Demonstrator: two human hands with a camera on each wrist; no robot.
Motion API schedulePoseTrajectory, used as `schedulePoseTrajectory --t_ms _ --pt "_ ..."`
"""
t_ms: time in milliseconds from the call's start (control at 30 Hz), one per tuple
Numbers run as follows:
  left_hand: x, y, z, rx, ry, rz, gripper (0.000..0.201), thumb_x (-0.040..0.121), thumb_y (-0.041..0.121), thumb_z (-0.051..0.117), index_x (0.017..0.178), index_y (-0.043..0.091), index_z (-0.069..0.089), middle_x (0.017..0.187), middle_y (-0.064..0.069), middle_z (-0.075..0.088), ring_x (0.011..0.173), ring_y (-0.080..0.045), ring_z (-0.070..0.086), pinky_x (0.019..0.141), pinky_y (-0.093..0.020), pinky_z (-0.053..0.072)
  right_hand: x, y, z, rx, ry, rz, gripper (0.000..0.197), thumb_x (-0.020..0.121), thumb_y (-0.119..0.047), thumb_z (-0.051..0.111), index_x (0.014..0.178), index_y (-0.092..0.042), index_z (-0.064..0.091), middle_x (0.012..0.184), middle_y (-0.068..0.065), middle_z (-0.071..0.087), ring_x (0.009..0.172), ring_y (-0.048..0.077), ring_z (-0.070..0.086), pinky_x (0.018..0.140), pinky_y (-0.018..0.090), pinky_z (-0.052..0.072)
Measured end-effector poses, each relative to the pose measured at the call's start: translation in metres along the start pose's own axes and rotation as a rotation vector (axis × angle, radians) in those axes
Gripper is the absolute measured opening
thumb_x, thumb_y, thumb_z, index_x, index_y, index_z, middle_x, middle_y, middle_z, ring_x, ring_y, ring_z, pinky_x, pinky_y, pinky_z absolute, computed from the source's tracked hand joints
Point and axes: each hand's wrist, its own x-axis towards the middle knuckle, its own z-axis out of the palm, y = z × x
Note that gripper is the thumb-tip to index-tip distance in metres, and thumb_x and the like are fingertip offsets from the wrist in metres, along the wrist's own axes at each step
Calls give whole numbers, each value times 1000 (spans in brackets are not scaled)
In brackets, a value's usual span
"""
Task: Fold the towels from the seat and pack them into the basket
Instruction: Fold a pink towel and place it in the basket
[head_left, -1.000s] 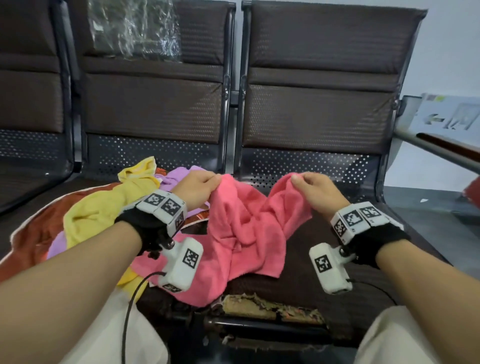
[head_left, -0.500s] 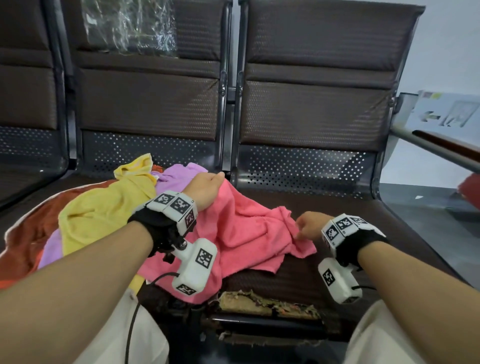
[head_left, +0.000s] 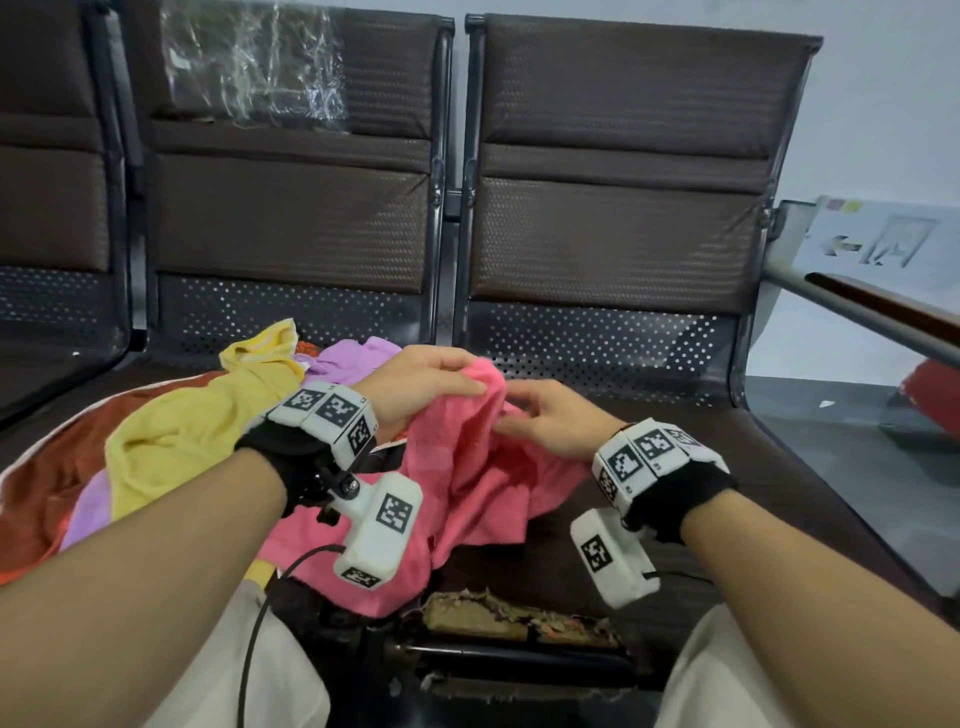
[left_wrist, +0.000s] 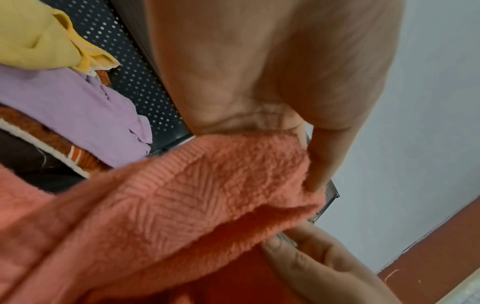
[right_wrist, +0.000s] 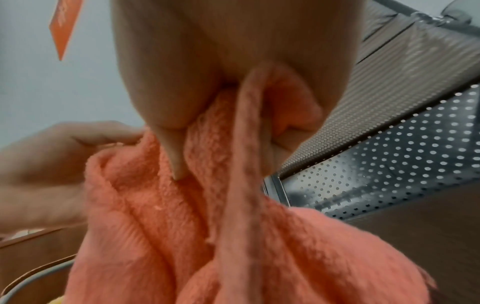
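Right now you are at the folding step: your left hand (head_left: 421, 384) pinches an edge of the pink towel (head_left: 467, 478) and your right hand (head_left: 550, 421) grips a fold just beside it, the towel draped over the seat (head_left: 675, 457). Next, find two corners and spread it flat. Open seat lies to your right; the yellow towel (head_left: 171, 431) crowds your left.

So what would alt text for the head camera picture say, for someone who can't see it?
Two hands work a pink towel on a dark brown seat: the left hand grips its raised top edge, the right hand holds a fold beside it. Yellow and purple towels lie heaped to the left.
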Motion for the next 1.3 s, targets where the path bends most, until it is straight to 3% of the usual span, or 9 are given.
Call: schedulePoseTrajectory --t_ms 133,300,500,633,800,867,1000,1167,1300 --pt "-3 -4 -6 68 -6 31 22 80 -1 66 101 5 66 87 -7 70 77 -14 65 73 -23 54 4 -1 -10 64 208 10 13 91 -7 56 81 -10 64 79 7 62 77 18 55 79 36 47" --pt "-3 -17 -9 377 21 53 12 85 14 67 74 18 65 56 11 59 49 -2 52 48 -15 42 8 -7 -30 447 520 82 28 93 -2 47 71 -14 60 77 11 57 78 23 51 78 39 43" --pt "-1 -27 -2 510 -38 -31 21 93 19 56 73 16 61 69 -5 66 65 -16 62 68 -30 54 3 -16 -51 844 735 -4 31 95 -2 45 68 -12 57 57 -5 62 56 6 58 57 20 50" --pt "2 -18 8 367 48 -14 24 96 15 46 73 16 54 64 3 56 61 -12 52 61 -23 46 4 -5 -59 816 859 66 27 94 -10 50 68 -16 57 71 4 59 73 19 56 70 34 48" --pt "7 -1 7 296 364 197 17 96 22 49 87 14 61 71 9 54 65 -3 47 64 -18 40 7 13 -46 669 824 246 5 88 -8 61 93 -10 61 95 14 63 90 25 58 93 43 48" --pt "8 2 7 154 414 170 18 94 25 54 88 12 66 73 1 58 62 -8 50 58 -20 43 5 8 -42 669 724 226 11 88 -9 64 79 -15 66 76 0 63 77 16 57 85 39 50" --pt "10 4 4 -200 374 7 26 89 31 61 84 5 64 70 -13 48 63 -22 41 60 -33 35 -5 -18 -37 772 526 57 13 81 2 68 81 -11 69 71 -1 64 65 8 60 63 20 50" --pt "12 2 -7 -470 407 -15 16 88 19 63 90 3 66 60 -1 58 52 -9 48 54 -22 46 -8 -24 -32 664 375 10 51 71 31 53 111 1 62 91 14 66 79 17 64 76 21 55" --pt "11 1 -16 -537 377 -29 13 85 5 64 97 1 66 77 -7 67 66 -13 58 65 -21 54 -5 -15 -30 273 441 36 42 70 19 68 108 0 66 93 9 69 78 16 66 82 23 54"
